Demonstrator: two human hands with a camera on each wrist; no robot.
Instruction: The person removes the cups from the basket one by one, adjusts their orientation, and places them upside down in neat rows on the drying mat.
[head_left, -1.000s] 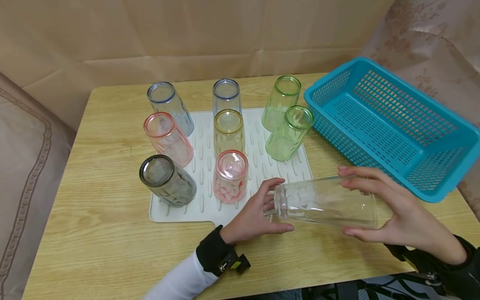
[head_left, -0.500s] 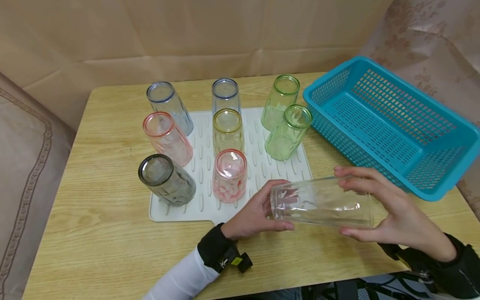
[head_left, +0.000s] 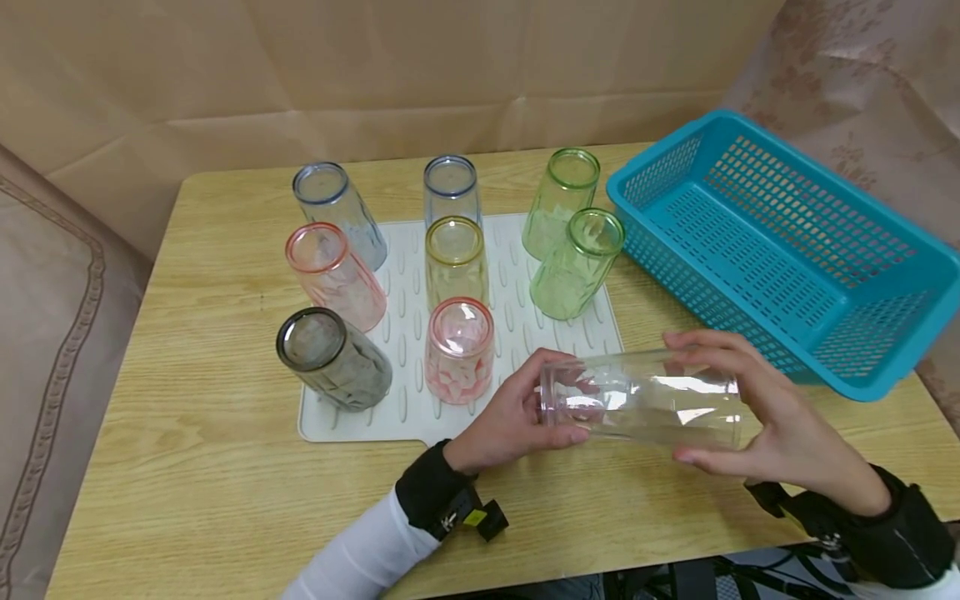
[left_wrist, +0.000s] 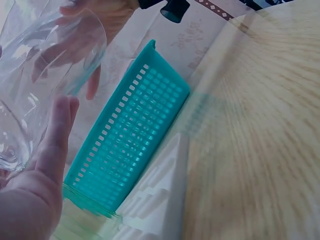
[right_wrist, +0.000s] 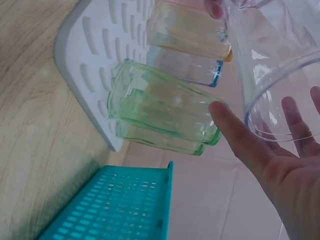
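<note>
A clear, faceted drinking glass (head_left: 637,396) lies sideways in the air between both hands, above the front right of the table. My left hand (head_left: 513,417) grips its base end; in the left wrist view the thumb (left_wrist: 57,130) runs along the glass. Around the mouth end curves my right hand (head_left: 757,408), fingers over the top and thumb below. The right wrist view shows the open mouth and fingers through the glass wall. Whether the right thumb presses the glass, I cannot tell. Nearest the left hand, a pink glass (head_left: 460,354) stands upside down on the white drying mat (head_left: 405,417).
More upturned tumblers stand on the mat: grey (head_left: 333,358), pink (head_left: 337,275), yellow (head_left: 456,262), two blue, and two green, one nearer (head_left: 576,265). At the back right sits a turquoise perforated basket (head_left: 757,242). The table's front edge runs below the hands.
The left hand has closed in around the glass's base, and its fingers show less beyond it. The right hand has shifted slightly left and up. The standing tumblers have stayed put.
</note>
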